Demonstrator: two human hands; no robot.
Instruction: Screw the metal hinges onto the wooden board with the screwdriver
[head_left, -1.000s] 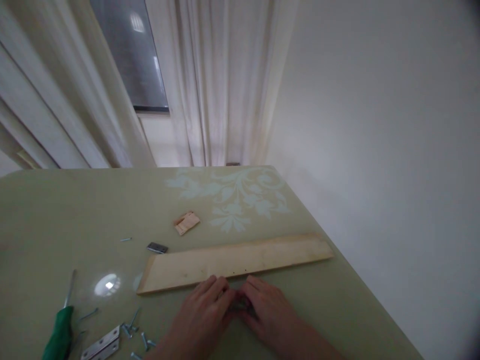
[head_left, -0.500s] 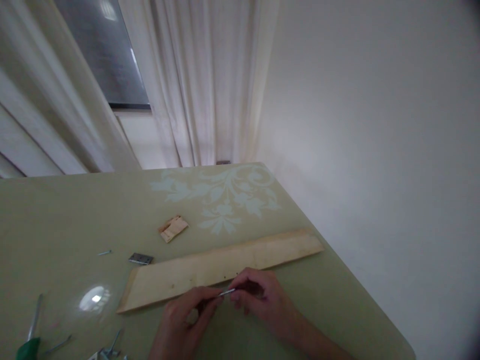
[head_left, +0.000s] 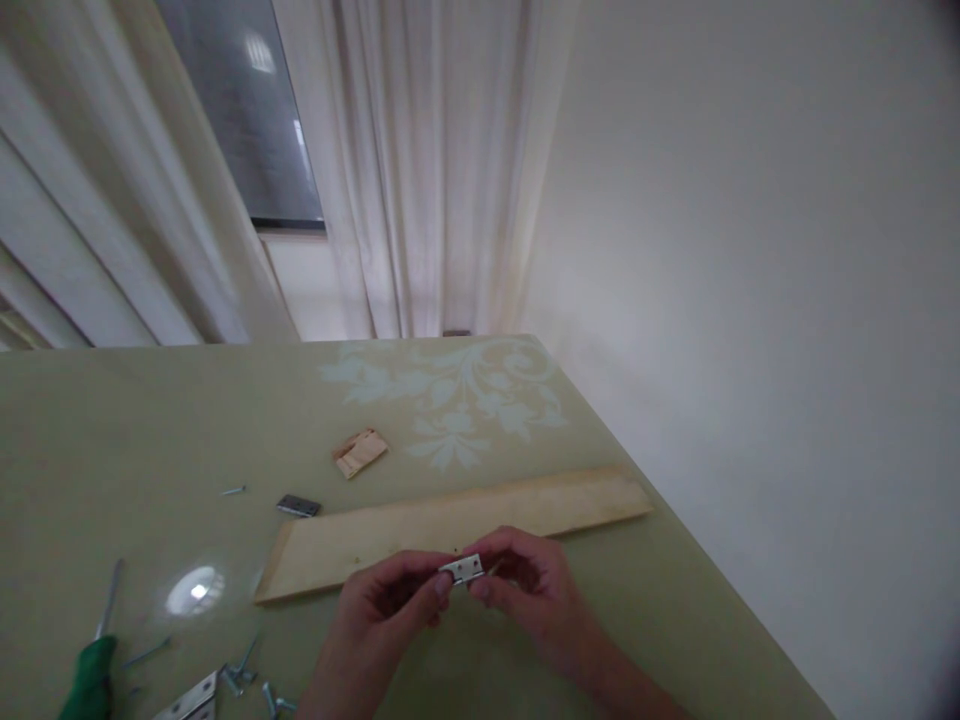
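the small metal hinge (head_left: 463, 569) has just been tipped. half a second ago only its thin edge showed, and now its flat, shiny side with little holes faces up. that seems to mean the person can look right at the holes. the left hand (head_left: 382, 610) pinches one end between thumb and fingers, and the right hand (head_left: 536, 590) pinches the other end. both grips are narrow, with just the hinge in them. the hinge is up in the air, over the near edge of a long wooden board (head_left: 450, 515). one dark hole in the board peeks out just past the fingers.

the board lies flat on a green table (head_left: 150, 420), which has a pale flower picture (head_left: 454, 395) near the far corner. a dark metal piece (head_left: 298, 506) sits just beside the board's left end. past it are a wood scrap (head_left: 361, 454) and one screw (head_left: 234, 490). at the near left are a green screwdriver (head_left: 91, 670), some screws (head_left: 238, 680) in a heap and more metal hinges (head_left: 191, 700), partly cut off.

behind the table hang pale curtains (head_left: 427, 150) with a dark window (head_left: 247, 120) between them. a plain wall (head_left: 750, 250) stands on the right.
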